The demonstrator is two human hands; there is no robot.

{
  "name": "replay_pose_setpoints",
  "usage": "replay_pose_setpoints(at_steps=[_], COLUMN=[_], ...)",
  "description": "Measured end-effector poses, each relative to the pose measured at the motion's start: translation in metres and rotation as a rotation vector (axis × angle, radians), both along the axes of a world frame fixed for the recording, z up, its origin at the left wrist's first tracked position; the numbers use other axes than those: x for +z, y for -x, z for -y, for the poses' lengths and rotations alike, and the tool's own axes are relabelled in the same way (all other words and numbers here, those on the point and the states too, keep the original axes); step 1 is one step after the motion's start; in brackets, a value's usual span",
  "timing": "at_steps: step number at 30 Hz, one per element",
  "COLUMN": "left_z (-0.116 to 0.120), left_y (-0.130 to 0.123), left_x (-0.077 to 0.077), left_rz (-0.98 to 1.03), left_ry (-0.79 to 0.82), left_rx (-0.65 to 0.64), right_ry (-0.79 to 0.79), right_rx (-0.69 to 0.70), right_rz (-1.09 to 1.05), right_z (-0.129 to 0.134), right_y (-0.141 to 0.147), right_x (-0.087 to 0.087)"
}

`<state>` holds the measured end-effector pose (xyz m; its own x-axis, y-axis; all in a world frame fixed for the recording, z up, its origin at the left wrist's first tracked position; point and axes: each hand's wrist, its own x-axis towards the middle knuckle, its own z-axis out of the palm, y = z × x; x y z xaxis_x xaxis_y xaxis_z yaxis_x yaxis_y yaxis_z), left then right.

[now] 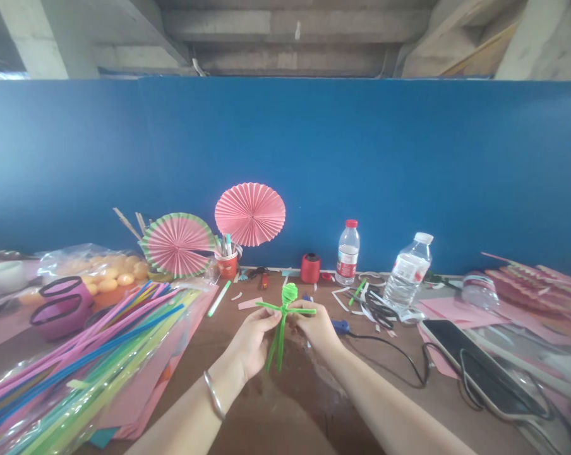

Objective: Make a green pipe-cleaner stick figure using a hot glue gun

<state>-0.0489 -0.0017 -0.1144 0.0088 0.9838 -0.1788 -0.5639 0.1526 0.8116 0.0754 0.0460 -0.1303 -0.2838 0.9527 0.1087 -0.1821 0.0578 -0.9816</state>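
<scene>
A green pipe-cleaner figure [283,316] with a coiled round head, two outstretched arms and two legs is held upright above the brown table [285,404]. My left hand [252,338] pinches its body from the left. From the right, my right hand [316,325] pinches it at the same height, just under the arms. A silver bangle [214,395] circles my left wrist.
A clear bag of coloured pipe cleaners [77,366] lies at left. Two pink paper fans [250,213], a red cup of pens [227,262], a red thread spool [310,268], two water bottles [348,253], scissors [378,309], a phone [465,354] and cable lie beyond.
</scene>
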Motion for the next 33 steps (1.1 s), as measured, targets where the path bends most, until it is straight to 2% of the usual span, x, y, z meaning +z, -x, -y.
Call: replay_pose_setpoints(at_steps=[7,13,17,21,27,33], left_z=[-0.002,-0.001,0.000,-0.002,-0.002,-0.001], left_y=[0.002,0.002,0.001,0.001,0.001,0.000], left_x=[-0.002,-0.002,-0.001,-0.003,-0.007,0.001], left_rz=[-0.029,0.025,-0.018,-0.205,-0.361,-0.536], left_ry=[-0.054,-0.061,-0.081,-0.128,-0.179,-0.281], left_rx=[-0.051,-0.162,-0.181,-0.097,0.061,0.122], right_ry=[0.058,0.051,0.068,0.060,-0.053,-0.196], right_rx=[0.035,-0.004,-0.011,-0.031,-0.190,-0.248], right_rz=[-0.079,-0.118,-0.118,-0.093,0.018,0.179], right_z=[0.006,0.009,0.009,0.009,0.016,0.015], right_y=[0.003,0.005,0.005,0.006,0.007,0.003], right_x=[-0.002,-0.001,-0.002,-0.003,-0.004,0.001])
